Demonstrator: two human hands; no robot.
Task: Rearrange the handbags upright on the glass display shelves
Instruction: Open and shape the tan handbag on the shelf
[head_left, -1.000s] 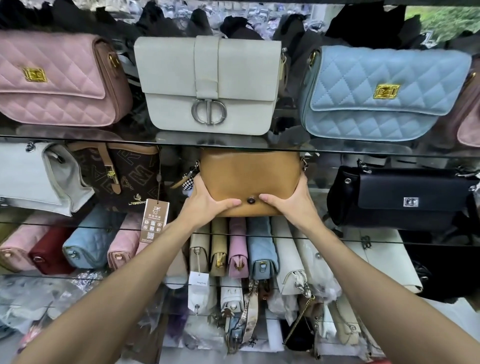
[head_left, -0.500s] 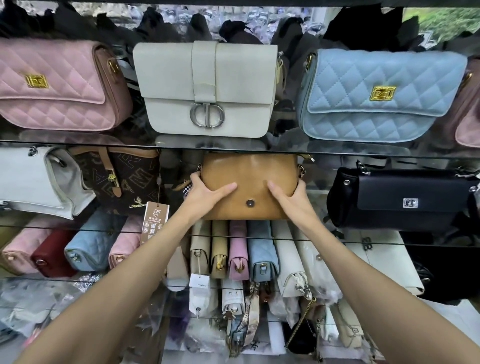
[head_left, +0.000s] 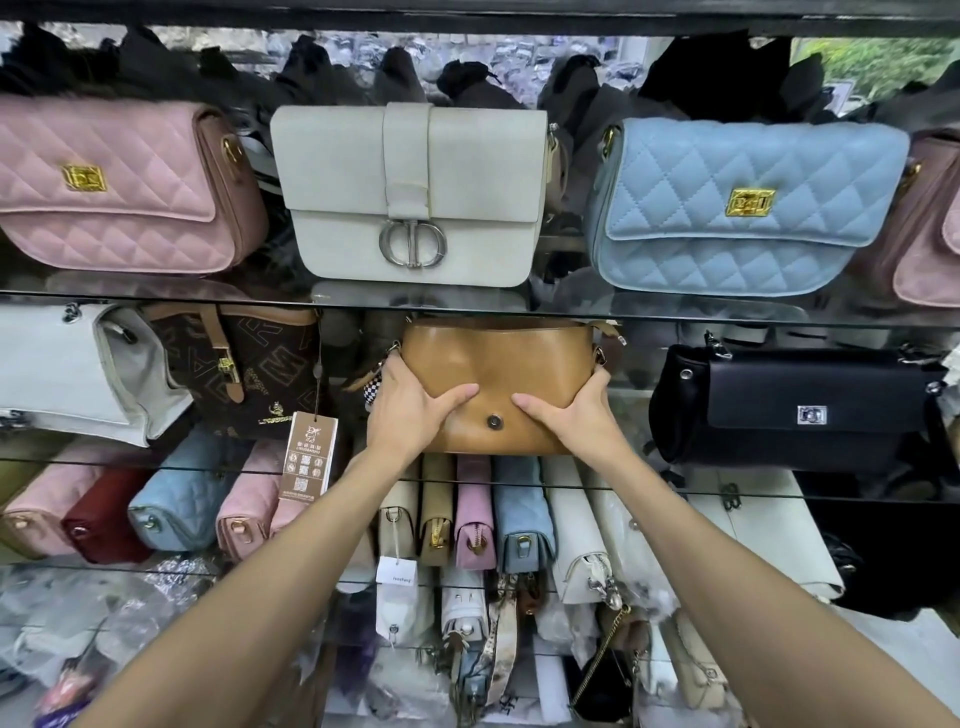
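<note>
Left hand (head_left: 410, 410) and right hand (head_left: 576, 415) gripping tan bag (head_left: 498, 364) at both ends, thumbs flat across front; upright on middle glass shelf (head_left: 156, 462), between brown bag (head_left: 244, 364) and black bag (head_left: 789, 405).

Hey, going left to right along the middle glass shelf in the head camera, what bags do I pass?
white bag → brown monogram bag → tan bag, held between the left hand and the right hand → black bag
</note>
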